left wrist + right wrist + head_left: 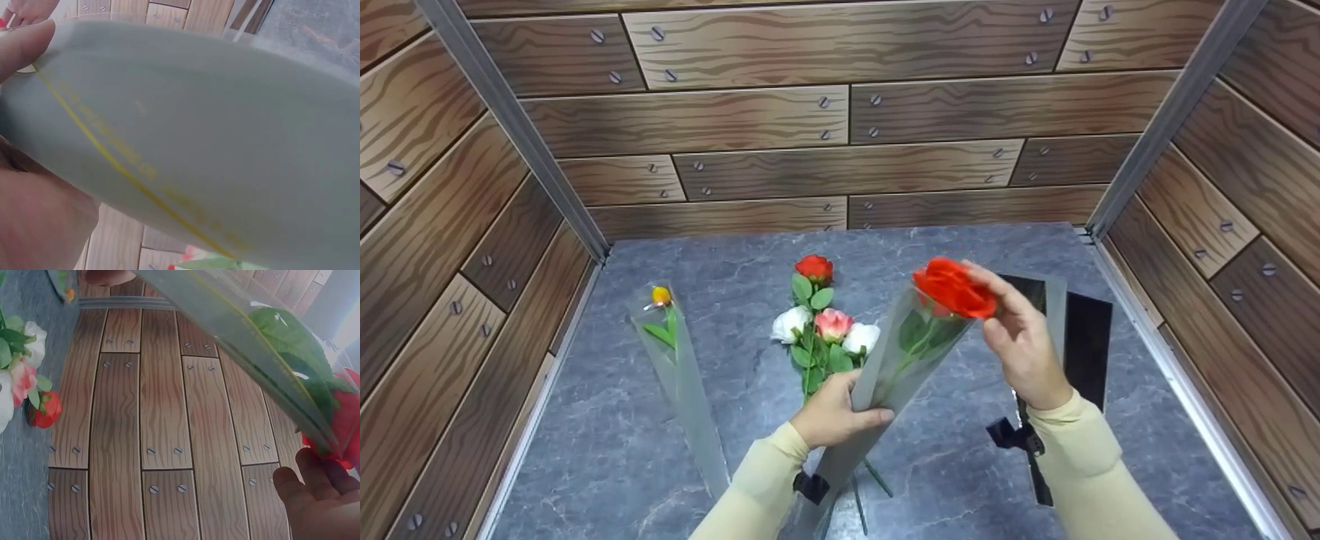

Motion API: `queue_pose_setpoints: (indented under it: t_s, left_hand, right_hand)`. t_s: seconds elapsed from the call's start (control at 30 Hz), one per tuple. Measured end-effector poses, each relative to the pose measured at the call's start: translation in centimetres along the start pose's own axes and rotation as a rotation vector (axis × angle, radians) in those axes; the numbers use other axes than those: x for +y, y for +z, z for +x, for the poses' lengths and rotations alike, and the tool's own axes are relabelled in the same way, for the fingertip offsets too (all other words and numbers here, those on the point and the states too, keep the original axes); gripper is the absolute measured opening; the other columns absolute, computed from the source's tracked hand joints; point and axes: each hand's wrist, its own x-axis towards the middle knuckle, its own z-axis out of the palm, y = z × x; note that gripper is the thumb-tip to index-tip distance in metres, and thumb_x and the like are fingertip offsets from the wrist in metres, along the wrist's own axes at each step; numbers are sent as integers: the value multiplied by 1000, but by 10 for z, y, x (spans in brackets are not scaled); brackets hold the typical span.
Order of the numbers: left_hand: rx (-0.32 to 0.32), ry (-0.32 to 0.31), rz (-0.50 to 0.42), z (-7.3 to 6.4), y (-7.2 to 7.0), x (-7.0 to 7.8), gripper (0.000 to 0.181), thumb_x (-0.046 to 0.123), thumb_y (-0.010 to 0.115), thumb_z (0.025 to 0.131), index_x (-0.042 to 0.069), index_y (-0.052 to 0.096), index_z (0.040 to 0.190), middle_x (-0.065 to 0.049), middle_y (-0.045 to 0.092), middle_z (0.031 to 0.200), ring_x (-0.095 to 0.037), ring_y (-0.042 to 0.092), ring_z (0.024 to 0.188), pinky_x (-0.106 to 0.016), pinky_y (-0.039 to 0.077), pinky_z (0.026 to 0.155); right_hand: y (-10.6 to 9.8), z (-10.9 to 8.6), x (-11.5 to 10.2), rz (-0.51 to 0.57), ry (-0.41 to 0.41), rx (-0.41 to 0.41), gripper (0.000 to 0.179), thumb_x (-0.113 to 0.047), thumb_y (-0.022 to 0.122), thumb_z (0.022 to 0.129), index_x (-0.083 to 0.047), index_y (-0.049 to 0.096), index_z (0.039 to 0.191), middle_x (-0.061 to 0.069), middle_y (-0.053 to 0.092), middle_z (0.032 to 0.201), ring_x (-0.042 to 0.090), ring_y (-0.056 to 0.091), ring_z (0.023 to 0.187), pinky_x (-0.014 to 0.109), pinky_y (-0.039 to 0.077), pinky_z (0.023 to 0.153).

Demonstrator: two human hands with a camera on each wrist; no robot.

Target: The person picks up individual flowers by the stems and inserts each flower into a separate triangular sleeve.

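Observation:
My left hand [840, 411] grips a translucent flower sleeve [851, 442], thumb lying across its front. Inside the sleeve stands a large red rose [956, 288], its bloom coming out at the wide top end and its green leaves showing through. Beside the bloom my right hand [1027, 341] reaches in with loosely extended fingers, fingertips at the petals' edge. The right wrist view shows those fingers [315, 475] just under the red petals. Up close in the left wrist view, the sleeve [197, 124] carries a yellow line and yellow lettering.
Behind the sleeve lie a red rose [814, 268], white roses [790, 325] and a pink rose [834, 325]. At left, another sleeve [690, 405] holds a yellow flower [661, 295]. Black sheets [1087, 337] lie at right. Wood-patterned walls [765, 116] enclose the grey marbled surface [607, 420].

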Motion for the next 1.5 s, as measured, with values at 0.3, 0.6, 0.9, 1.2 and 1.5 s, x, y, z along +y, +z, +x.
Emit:
queue_pose_setpoints:
  t_s: [0.3, 0.6, 0.9, 1.2, 1.5]
  left_hand:
    - [-7, 13, 12, -3, -8, 31, 40, 7, 78, 79, 4, 64, 116, -7, 69, 106, -13, 64, 95, -30, 50, 84]
    - [-28, 31, 37, 8, -7, 9, 37, 14, 80, 77, 8, 66, 111, -1, 69, 102, -10, 64, 90, -29, 50, 81]
    - [-9, 38, 57, 12, -8, 14, 41, 23, 85, 73, 8, 67, 107, 2, 70, 97, -10, 64, 85, -29, 51, 78]
    - [-8, 75, 52, 14, -7, 11, 46, 26, 87, 70, 10, 68, 109, 4, 70, 98, -9, 65, 85, -28, 52, 77]
    - [-32, -17, 64, -16, -17, -12, 25, 22, 80, 79, 8, 72, 98, -2, 72, 94, -10, 67, 80, -27, 54, 72]
  right_hand:
    - [5, 2, -9, -241, -20, -96, 47, -23, 60, 96, 13, 53, 126, 31, 48, 133, 35, 42, 130, 36, 34, 107]
    - [14, 7, -26, -453, -37, -161, 42, -32, 63, 94, 5, 66, 112, 32, 49, 132, 50, 39, 124, 32, 31, 107]
    - [8, -8, 7, -104, 232, 53, 66, -8, 66, 89, -5, 33, 146, 19, 45, 140, 33, 45, 127, 34, 39, 102]
    - [34, -20, 33, 310, 455, 165, 45, 3, 59, 92, 1, 45, 135, 14, 59, 121, 21, 57, 108, 31, 49, 89]
    - [4, 1, 26, 482, 354, 422, 26, -9, 57, 97, -1, 56, 121, 10, 66, 105, 18, 64, 89, 29, 51, 76]
